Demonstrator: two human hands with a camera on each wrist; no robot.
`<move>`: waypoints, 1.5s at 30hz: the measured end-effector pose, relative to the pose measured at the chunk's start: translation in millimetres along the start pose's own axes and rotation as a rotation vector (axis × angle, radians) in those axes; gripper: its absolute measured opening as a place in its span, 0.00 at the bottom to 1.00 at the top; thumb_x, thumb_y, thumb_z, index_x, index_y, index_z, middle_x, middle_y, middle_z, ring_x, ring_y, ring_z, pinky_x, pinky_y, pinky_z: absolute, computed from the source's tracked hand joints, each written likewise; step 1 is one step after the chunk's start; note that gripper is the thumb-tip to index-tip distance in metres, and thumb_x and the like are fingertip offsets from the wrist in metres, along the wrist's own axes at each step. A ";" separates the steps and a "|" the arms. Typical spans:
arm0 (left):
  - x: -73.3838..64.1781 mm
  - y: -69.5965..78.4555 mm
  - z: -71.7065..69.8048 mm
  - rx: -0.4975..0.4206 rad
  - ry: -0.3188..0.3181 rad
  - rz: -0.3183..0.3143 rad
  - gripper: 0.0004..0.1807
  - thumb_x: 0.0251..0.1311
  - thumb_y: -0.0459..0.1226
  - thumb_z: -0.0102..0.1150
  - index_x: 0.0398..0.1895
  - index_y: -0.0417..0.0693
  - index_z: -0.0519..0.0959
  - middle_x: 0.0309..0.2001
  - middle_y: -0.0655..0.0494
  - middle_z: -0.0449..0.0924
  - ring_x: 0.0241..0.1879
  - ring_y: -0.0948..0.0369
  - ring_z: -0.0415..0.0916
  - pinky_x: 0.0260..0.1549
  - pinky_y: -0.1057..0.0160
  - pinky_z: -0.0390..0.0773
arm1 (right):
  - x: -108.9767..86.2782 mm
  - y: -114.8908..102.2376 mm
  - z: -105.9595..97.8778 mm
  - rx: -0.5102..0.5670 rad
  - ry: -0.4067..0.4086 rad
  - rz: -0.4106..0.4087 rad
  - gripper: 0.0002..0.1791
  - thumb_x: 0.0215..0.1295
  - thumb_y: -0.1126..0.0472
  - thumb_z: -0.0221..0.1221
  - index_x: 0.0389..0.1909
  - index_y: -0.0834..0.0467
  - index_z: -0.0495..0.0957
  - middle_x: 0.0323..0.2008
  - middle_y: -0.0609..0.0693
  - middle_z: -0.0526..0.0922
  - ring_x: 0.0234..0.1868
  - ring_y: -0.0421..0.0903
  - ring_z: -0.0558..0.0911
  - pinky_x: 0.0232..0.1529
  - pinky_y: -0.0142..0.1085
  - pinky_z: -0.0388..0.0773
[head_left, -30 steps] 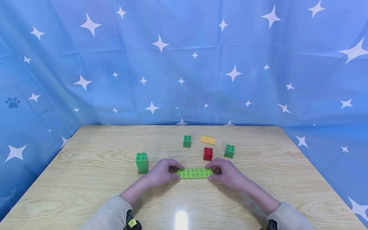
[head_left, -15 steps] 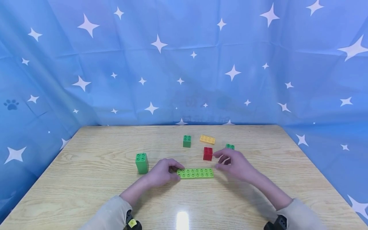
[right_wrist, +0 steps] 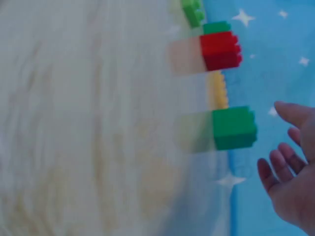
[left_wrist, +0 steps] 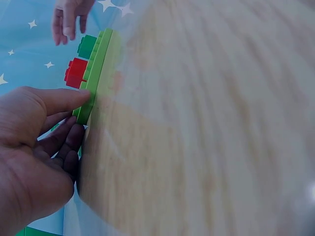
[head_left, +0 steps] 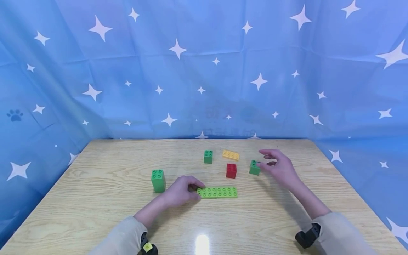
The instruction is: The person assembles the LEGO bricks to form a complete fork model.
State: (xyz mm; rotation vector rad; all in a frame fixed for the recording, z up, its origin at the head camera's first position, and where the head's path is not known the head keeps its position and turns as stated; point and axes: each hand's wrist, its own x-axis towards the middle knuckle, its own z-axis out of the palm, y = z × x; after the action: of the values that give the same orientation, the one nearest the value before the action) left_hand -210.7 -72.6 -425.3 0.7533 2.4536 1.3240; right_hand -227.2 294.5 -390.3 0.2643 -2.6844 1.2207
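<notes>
Where the table [head_left: 95,209] comes nearest, a white glare [head_left: 202,244] lies on its pale, grained top between two light sleeves [head_left: 116,237], each with a black device [head_left: 306,238] at the cuff. The left hand [head_left: 181,193] pinches the left end of a lime strip [head_left: 217,193], thumb on one side and curled fingers on the other; the strip lies flat, two plates end to end, running left to right. Just left of that hand a tall green block [head_left: 158,182] stands upright.

Beyond the strip sits a red brick [head_left: 231,171], with a green brick [head_left: 254,168] to its right. Beside this one hangs the right hand [head_left: 280,170], thumb and fingers parted, holding nothing; the right wrist view shows a gap between them. Farther back are a second green brick [head_left: 208,157] and a yellow plate [head_left: 231,155]. The glossy top mirrors the bricks.

Behind the table's straight far edge hangs a creased blue curtain [head_left: 223,85] with white stars, wrapping both sides, a dark paw print [head_left: 15,115] at left.
</notes>
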 end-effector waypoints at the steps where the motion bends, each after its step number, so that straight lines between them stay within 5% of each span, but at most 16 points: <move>1: 0.1 -0.3 0.1 -0.002 0.000 0.000 0.17 0.57 0.27 0.71 0.51 0.43 0.86 0.47 0.56 0.83 0.46 0.59 0.77 0.46 0.62 0.78 | 0.5 3.5 0.8 0.014 -0.015 0.013 0.30 0.68 0.63 0.68 0.68 0.66 0.72 0.64 0.66 0.72 0.59 0.66 0.77 0.54 0.51 0.81; 11: 0.8 -2.2 0.5 -0.008 0.000 0.000 0.17 0.58 0.27 0.71 0.51 0.43 0.86 0.47 0.56 0.83 0.46 0.59 0.77 0.46 0.61 0.78 | 3.6 20.4 13.3 0.040 -0.068 0.055 0.33 0.66 0.62 0.69 0.68 0.67 0.71 0.64 0.65 0.74 0.61 0.63 0.76 0.56 0.51 0.80; 45: 0.0 -0.4 0.1 -0.003 0.001 -0.005 0.17 0.58 0.27 0.71 0.51 0.43 0.85 0.47 0.56 0.83 0.46 0.59 0.77 0.45 0.62 0.78 | -7.3 3.9 22.9 0.038 -0.075 0.056 0.24 0.66 0.66 0.67 0.61 0.67 0.77 0.56 0.65 0.79 0.54 0.62 0.83 0.49 0.41 0.84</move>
State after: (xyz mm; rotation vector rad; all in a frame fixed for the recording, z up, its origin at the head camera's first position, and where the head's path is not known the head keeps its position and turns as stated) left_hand -210.8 -72.7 -425.6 0.7458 2.4523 1.3261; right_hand -223.1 280.3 -409.7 0.2473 -2.7518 1.3044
